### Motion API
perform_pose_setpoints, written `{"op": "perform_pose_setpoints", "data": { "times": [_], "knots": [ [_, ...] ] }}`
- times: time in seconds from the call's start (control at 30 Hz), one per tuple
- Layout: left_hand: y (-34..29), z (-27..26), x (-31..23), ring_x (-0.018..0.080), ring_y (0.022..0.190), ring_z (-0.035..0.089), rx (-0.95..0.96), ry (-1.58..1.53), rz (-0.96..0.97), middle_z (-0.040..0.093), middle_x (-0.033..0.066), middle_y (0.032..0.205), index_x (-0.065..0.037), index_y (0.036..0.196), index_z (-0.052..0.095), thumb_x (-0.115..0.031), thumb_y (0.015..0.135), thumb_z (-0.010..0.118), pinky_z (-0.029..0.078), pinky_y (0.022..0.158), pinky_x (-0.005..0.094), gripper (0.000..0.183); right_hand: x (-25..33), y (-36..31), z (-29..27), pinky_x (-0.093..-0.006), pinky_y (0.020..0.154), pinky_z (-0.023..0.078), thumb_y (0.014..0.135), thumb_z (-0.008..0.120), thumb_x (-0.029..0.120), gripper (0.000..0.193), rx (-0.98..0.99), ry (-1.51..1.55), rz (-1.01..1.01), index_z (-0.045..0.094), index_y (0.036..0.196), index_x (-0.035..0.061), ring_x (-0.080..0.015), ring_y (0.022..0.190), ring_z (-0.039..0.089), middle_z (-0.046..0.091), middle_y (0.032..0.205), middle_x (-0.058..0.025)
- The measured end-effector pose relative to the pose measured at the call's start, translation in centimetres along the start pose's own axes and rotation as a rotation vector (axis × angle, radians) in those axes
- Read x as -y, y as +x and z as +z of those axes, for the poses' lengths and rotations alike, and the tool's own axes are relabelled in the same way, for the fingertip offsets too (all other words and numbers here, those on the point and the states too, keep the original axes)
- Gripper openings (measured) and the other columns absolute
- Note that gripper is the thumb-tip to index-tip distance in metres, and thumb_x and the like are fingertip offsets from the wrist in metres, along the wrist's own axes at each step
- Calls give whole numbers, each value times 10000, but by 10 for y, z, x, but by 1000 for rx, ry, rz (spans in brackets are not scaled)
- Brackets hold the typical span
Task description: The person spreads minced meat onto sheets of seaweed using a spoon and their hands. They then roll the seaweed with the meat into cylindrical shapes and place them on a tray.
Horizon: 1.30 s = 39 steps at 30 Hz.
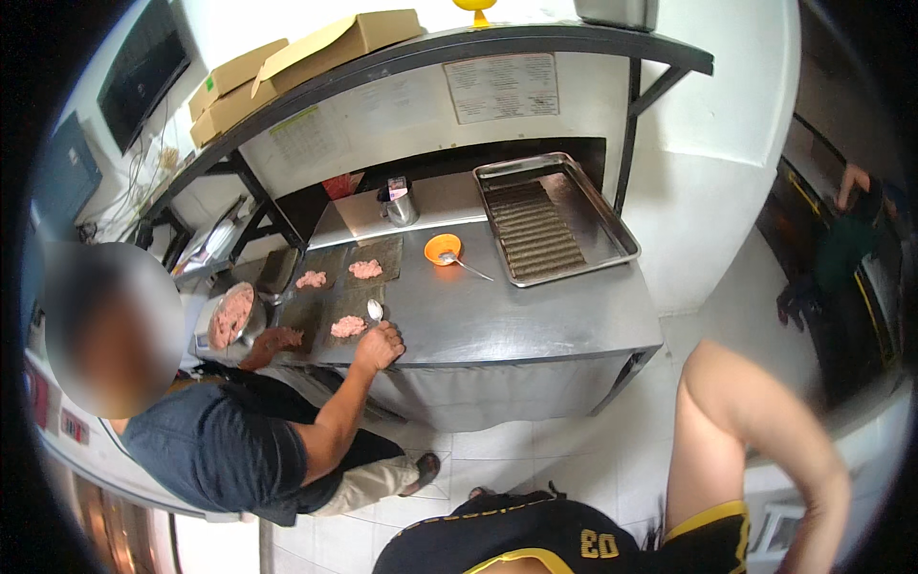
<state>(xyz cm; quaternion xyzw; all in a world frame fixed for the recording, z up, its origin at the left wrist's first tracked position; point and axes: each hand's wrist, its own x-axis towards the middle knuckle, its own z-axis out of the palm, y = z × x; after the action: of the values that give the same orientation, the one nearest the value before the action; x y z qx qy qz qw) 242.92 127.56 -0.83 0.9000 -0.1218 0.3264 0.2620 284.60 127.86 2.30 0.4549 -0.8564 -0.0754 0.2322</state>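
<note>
Neither of my hands shows. My bare right arm (712, 421) is bent at the right, its hand out of view. Nothing that I hold can be seen. Across the steel table (535, 330), a co-worker's hand (382, 346) grips a spoon (375, 310) beside a pink mound of minced paste (347, 326). The mound lies on a dark, seaweed-like sheet (337, 304). Two more mounds lie on sheets farther back. That person's other hand (268, 349) is low at the table's left. A metal bowl (256, 320) there holds more pink paste.
A metal tray (602, 215) with a row of dark rolls (535, 225) stands at the table's right. Left of it sit an orange bowl (443, 251) with a spoon and a metal cup (401, 208). A shelf (478, 44) overhangs the table. Another person (846, 249) is at the far right.
</note>
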Motion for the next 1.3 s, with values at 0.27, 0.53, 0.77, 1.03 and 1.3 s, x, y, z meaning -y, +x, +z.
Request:
{"op": "perform_pose_setpoints", "data": {
  "times": [0.27,0.53,0.77,1.03,1.3],
  "knots": [
    [-60,19,38,464,1254,372,-91,-428,-220,424,266,1331,18,1333,396,-212,838,660,304,1011,594,607,-63,-33,32,-422,772,488,894,547,221,300,-212,508,-127,629,1128,53,-325,846,622,651,1025,-155],
    [-103,71,174,271,1262,422,-152,-532,-1048,456,163,1344,-33,1348,395,-246,864,604,333,1041,384,568,-153,-197,187,-389,819,463,830,594,174,235,-146,350,1546,622,1031,55,-298,979,572,601,1042,-123],
    [-181,70,232,327,1081,564,-135,-38,-1421,574,198,1181,-74,1296,464,-279,875,581,446,907,392,483,-126,-321,316,-420,735,483,745,587,49,142,133,-28,1919,668,862,50,-299,851,601,617,912,-94],
    [-225,38,284,360,1031,590,-408,282,-1791,614,246,1071,29,1181,539,-248,829,605,459,887,390,452,-198,-363,365,-375,795,455,718,581,3,218,138,-143,1579,648,919,55,-272,908,568,602,956,-86],
    [-258,31,293,188,864,647,-960,278,-1915,668,121,993,9,1111,604,-184,846,606,489,777,297,328,-255,-436,339,-386,805,444,708,581,-29,309,-25,-139,1613,624,1007,38,-297,934,544,565,973,-108]
  ]
}}
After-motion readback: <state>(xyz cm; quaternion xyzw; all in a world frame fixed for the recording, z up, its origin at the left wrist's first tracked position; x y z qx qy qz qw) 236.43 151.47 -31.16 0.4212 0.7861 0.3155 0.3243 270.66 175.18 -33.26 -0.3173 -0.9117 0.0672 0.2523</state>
